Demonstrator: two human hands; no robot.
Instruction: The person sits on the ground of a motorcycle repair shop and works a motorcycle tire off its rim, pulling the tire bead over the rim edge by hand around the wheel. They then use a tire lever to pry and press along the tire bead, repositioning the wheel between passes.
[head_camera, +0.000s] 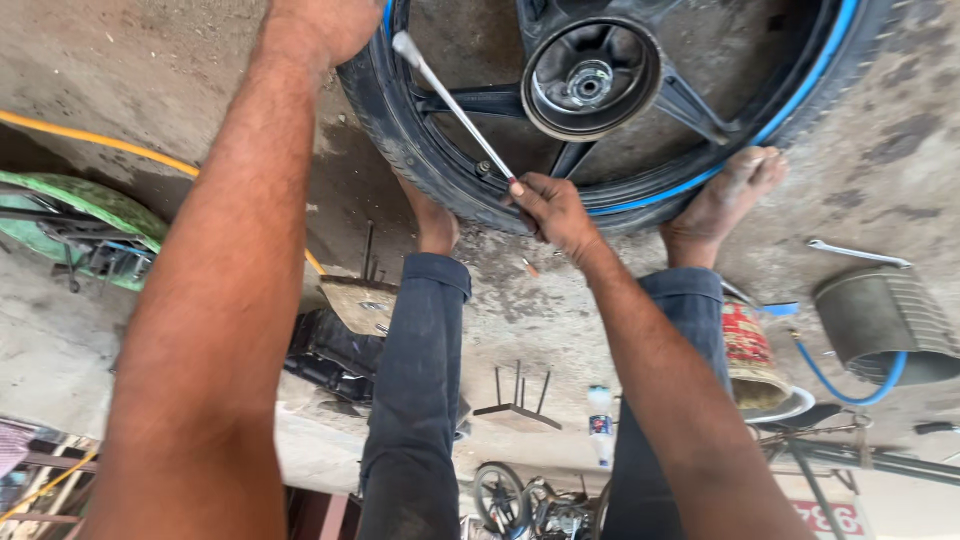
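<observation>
Your right hand (553, 208) grips the lower end of a steel tyre lever (455, 105), its long axis slanting up-left across the motorcycle wheel (600, 110) toward your left hand (325, 25), whose grip on the tyre's edge cannot be told.

Matt black rubber tyre (420, 150), polished metal lever (455, 105) (bright, smooth), rough stained concrete floor (900, 150).

Floor (880, 170) right of wheel (600, 120) open up to wrench (858, 253) and grey cover (885, 325); both feet block the near rim; spokes, hub crowd inside.
</observation>
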